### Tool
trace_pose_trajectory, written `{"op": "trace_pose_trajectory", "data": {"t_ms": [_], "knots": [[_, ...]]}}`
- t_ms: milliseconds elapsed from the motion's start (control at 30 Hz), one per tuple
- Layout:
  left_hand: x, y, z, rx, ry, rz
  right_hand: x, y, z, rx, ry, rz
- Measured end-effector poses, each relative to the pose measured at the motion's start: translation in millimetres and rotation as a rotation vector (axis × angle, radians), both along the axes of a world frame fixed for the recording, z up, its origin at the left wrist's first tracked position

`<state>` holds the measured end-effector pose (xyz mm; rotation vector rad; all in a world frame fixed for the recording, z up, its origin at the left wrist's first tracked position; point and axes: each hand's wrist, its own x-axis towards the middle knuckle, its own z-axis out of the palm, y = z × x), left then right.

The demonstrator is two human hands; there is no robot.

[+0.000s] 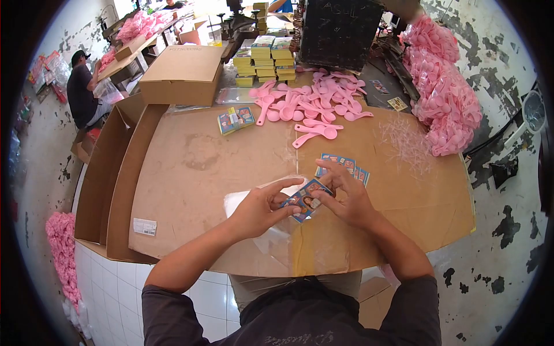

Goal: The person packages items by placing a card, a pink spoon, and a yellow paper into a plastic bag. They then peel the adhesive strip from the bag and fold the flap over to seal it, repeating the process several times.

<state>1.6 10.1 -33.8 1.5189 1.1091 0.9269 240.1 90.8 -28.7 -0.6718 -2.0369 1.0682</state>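
A blue printed card (309,199) with a picture on it is gripped between my two hands above the cardboard tabletop. My left hand (259,209) pinches its left side. At its upper right, the fingers and thumb of my right hand (349,199) close on it. Several similar blue cards (360,173) lie fanned just beyond my right hand, partly covered by it. Beneath my left hand is a clear plastic sheet or bag (234,203). Pink plastic spoons (314,135) lie farther off, in front of a larger loose pile.
A banded card stack (235,120) lies left of the spoons; more stacks (262,55) stand behind. A closed carton (182,72) and an open box (109,173) flank the left. Thin clear strips (404,141) and bagged pink spoons (447,92) are right. Another person (83,92) sits far left.
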Motion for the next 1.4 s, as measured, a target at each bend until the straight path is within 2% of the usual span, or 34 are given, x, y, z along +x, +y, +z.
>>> {"op": "trace_pose_trajectory", "data": {"t_ms": [67, 167, 267, 300, 367, 467, 567, 700, 767, 867, 967, 1067, 1167, 1267, 1400], "knots": [[3.3, -1.0, -1.2, -0.047, -0.116, 0.034, -3.4, -1.2, -7.8, -0.131, 0.149, -0.028], [1.3, -1.7, 4.2, -0.13, -0.214, 0.042, 0.0, 2.8, -0.3, 0.056, -0.063, 0.078], [-0.4, -3.8, 19.0, -0.161, -0.131, 0.067, -10.4, 21.2, 8.9, 0.348, -0.021, 0.292], [-0.9, -4.8, 21.7, -0.164, -0.079, 0.083, -12.2, 33.5, 13.0, 0.247, -0.122, 0.18], [-2.4, -1.8, 9.1, -0.117, -0.2, 0.09, -10.5, 65.7, 19.4, 0.034, -0.322, -0.048], [-3.4, -0.9, 6.5, -0.102, -0.263, 0.083, -16.9, 125.7, -1.8, 0.522, -0.358, -0.172], [-7.2, 0.0, 9.0, -0.12, -0.263, 0.092, -21.5, 142.8, -11.8, 0.685, -0.536, -0.173], [-11.7, 1.3, 6.8, -0.118, -0.234, 0.108, -23.9, 134.7, -5.6, 0.54, -0.531, -0.163], [-9.2, 0.6, 4.1, -0.117, -0.305, 0.109, -21.1, 131.4, -2.2, 0.496, -0.558, -0.153], [-7.0, 0.9, 2.4, -0.096, -0.318, 0.103, -19.0, 126.6, -0.8, 0.252, -0.541, -0.112], [-5.8, -0.1, 3.9, -0.088, -0.3, 0.118, -17.0, 123.3, 1.6, 0.337, -0.406, -0.118], [-6.3, 0.2, 3.1, -0.09, -0.31, 0.127, -20.4, 94.3, 28.1, 0.044, -0.15, 0.004], [-4.6, -1.4, 10.7, -0.118, -0.298, 0.144, -18.5, 57.9, 43.3, -0.31, -0.027, 0.256], [-3.3, -0.6, 6.7, -0.095, -0.284, 0.148, -23.3, 28.7, 47.8, -0.402, 0.138, 0.133], [-0.4, -1.5, 5.7, -0.12, -0.25, 0.151, -28.0, 21.8, 39.1, -0.326, 0.251, 0.107]]}}
